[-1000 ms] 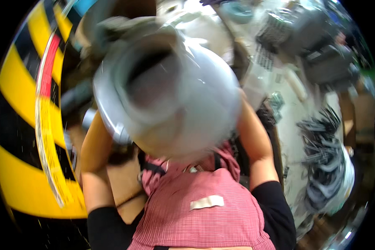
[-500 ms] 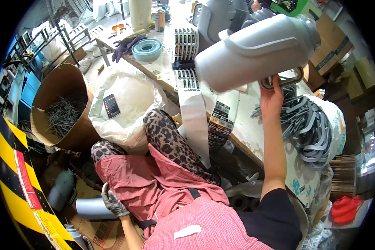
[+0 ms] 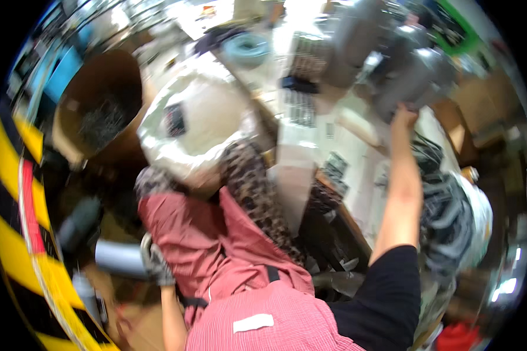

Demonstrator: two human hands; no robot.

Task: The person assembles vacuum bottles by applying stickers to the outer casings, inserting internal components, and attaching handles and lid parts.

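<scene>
At the right of the workbench [image 3: 357, 169], my bare right hand [image 3: 405, 116] is closed at the near side of a large grey plastic jug [image 3: 418, 76]. The jug is among other grey jugs [image 3: 352, 44], and motion smears its handle and my fingertips. Low on the left, my left hand [image 3: 156, 261], in a grey work glove, grips the end of a pale grey jug [image 3: 118, 257]. That jug lies sideways beside my knee. The glove hides the end it holds.
A white sack [image 3: 199, 158] with a phone [image 3: 174, 120] on it stands before my knees. Beside it is a brown drum [image 3: 70, 128] of thin grey pieces. Grey handles [image 3: 448, 210] pile up at the right. A yellow-black striped barrier [image 3: 14, 210] edges the left.
My right hand has brought the large jug from its raised, sideways position down among the others at the back right. My left hand keeps its jug. The whole view has shifted and blurred.
</scene>
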